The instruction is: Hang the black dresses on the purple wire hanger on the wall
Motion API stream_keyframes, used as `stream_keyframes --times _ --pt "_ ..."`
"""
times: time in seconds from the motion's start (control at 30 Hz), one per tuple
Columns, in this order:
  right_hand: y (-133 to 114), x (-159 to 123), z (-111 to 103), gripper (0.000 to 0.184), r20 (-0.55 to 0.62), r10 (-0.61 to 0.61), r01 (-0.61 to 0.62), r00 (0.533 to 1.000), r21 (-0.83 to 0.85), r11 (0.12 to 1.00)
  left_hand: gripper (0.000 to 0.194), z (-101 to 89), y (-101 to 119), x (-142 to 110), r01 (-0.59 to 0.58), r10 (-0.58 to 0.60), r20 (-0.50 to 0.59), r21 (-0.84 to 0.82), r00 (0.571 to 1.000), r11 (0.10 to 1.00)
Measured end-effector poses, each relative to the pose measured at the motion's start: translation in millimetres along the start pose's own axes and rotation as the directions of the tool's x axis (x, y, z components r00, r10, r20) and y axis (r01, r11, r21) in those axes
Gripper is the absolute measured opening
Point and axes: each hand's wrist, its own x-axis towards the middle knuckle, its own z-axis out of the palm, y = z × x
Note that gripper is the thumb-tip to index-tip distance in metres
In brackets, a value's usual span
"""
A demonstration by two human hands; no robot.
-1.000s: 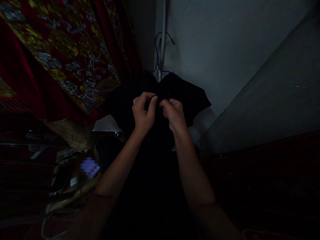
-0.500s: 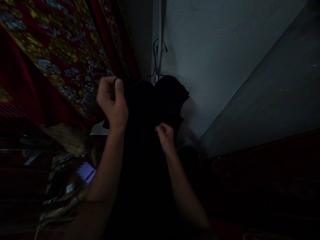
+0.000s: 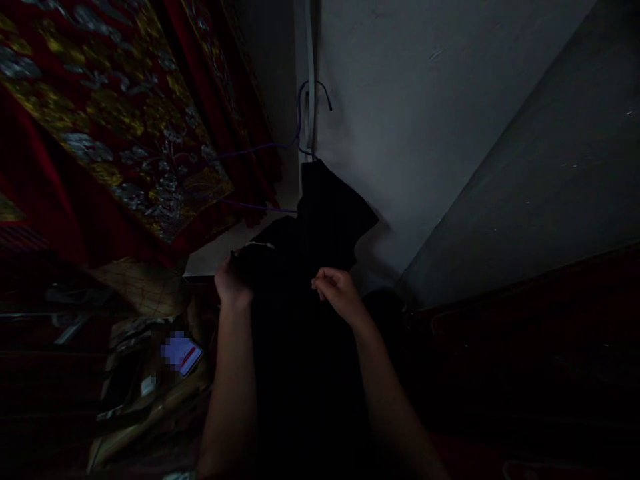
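A black garment (image 3: 333, 207) hangs by its right shoulder from a thin purple hanger (image 3: 255, 148). The hanger's left arm is bare, and the garment's left shoulder sags below it. My left hand (image 3: 233, 287) is closed on that loose left part, near a pale strip at its edge; the fingertips are partly hidden in the dark cloth. On the garment's front, my right hand (image 3: 337, 290) is pinched closed on the black cloth. Darkness hides most of the garment's lower part.
The hanger hooks on a pale vertical strip (image 3: 310, 53) against a grey wall (image 3: 400, 100). A red cloth with gold and silver embroidery (image 3: 125, 120) hangs at the left. Below it lies a lit phone (image 3: 186, 353), beside a small white object (image 3: 148, 385).
My left hand has moved down with the garment's left shoulder, which has come off the hanger and bared its left arm. My right hand has shifted slightly downward.
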Motion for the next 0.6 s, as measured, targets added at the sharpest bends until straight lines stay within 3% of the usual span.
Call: stream_keyframes --times 0.13,0.23,0.3,0.4,0.47,0.53,0.6 --pt "1.2 -2.0 -12.9 0.031 0.03 -0.085 0.087 0.996 -0.084 0.993 0.013 37.5 -0.1 -29.9 -0.062 0.045 0.149 0.113 0.988 0.992" --pt "-11.0 -8.5 -0.6 0.058 0.108 -0.21 0.216 0.972 -0.056 0.975 0.011 59.7 -7.7 -57.6 -0.247 0.101 0.376 0.362 0.921 0.899" --pt "-20.0 -11.3 10.9 0.046 0.109 -0.255 0.256 0.961 0.002 0.967 0.013 68.1 -12.9 -69.8 -0.427 0.148 0.5 0.508 0.854 0.748" --pt "-32.0 -10.4 15.0 0.012 0.119 -0.154 0.149 0.981 0.049 0.988 0.015 70.5 -13.3 -69.4 -0.62 0.233 0.611 0.559 0.757 0.55" --pt "-42.4 -7.0 5.4 0.016 0.161 -0.062 0.055 0.985 0.051 0.997 0.021 66.1 -9.4 -60.2 -0.616 0.161 0.659 0.549 0.735 0.566" --pt "-57.5 -1.3 -10.5 0.018 0.176 -0.054 0.047 0.983 0.043 0.998 0.03 58.0 -4.9 -51.1 -0.555 -0.02 0.716 0.558 0.698 0.617" --pt "-75.4 8.5 -27.3 0.019 0.154 -0.121 0.12 0.981 0.015 0.993 0.034 48.2 -0.6 -46.6 -0.534 -0.22 0.768 0.591 0.601 0.605"
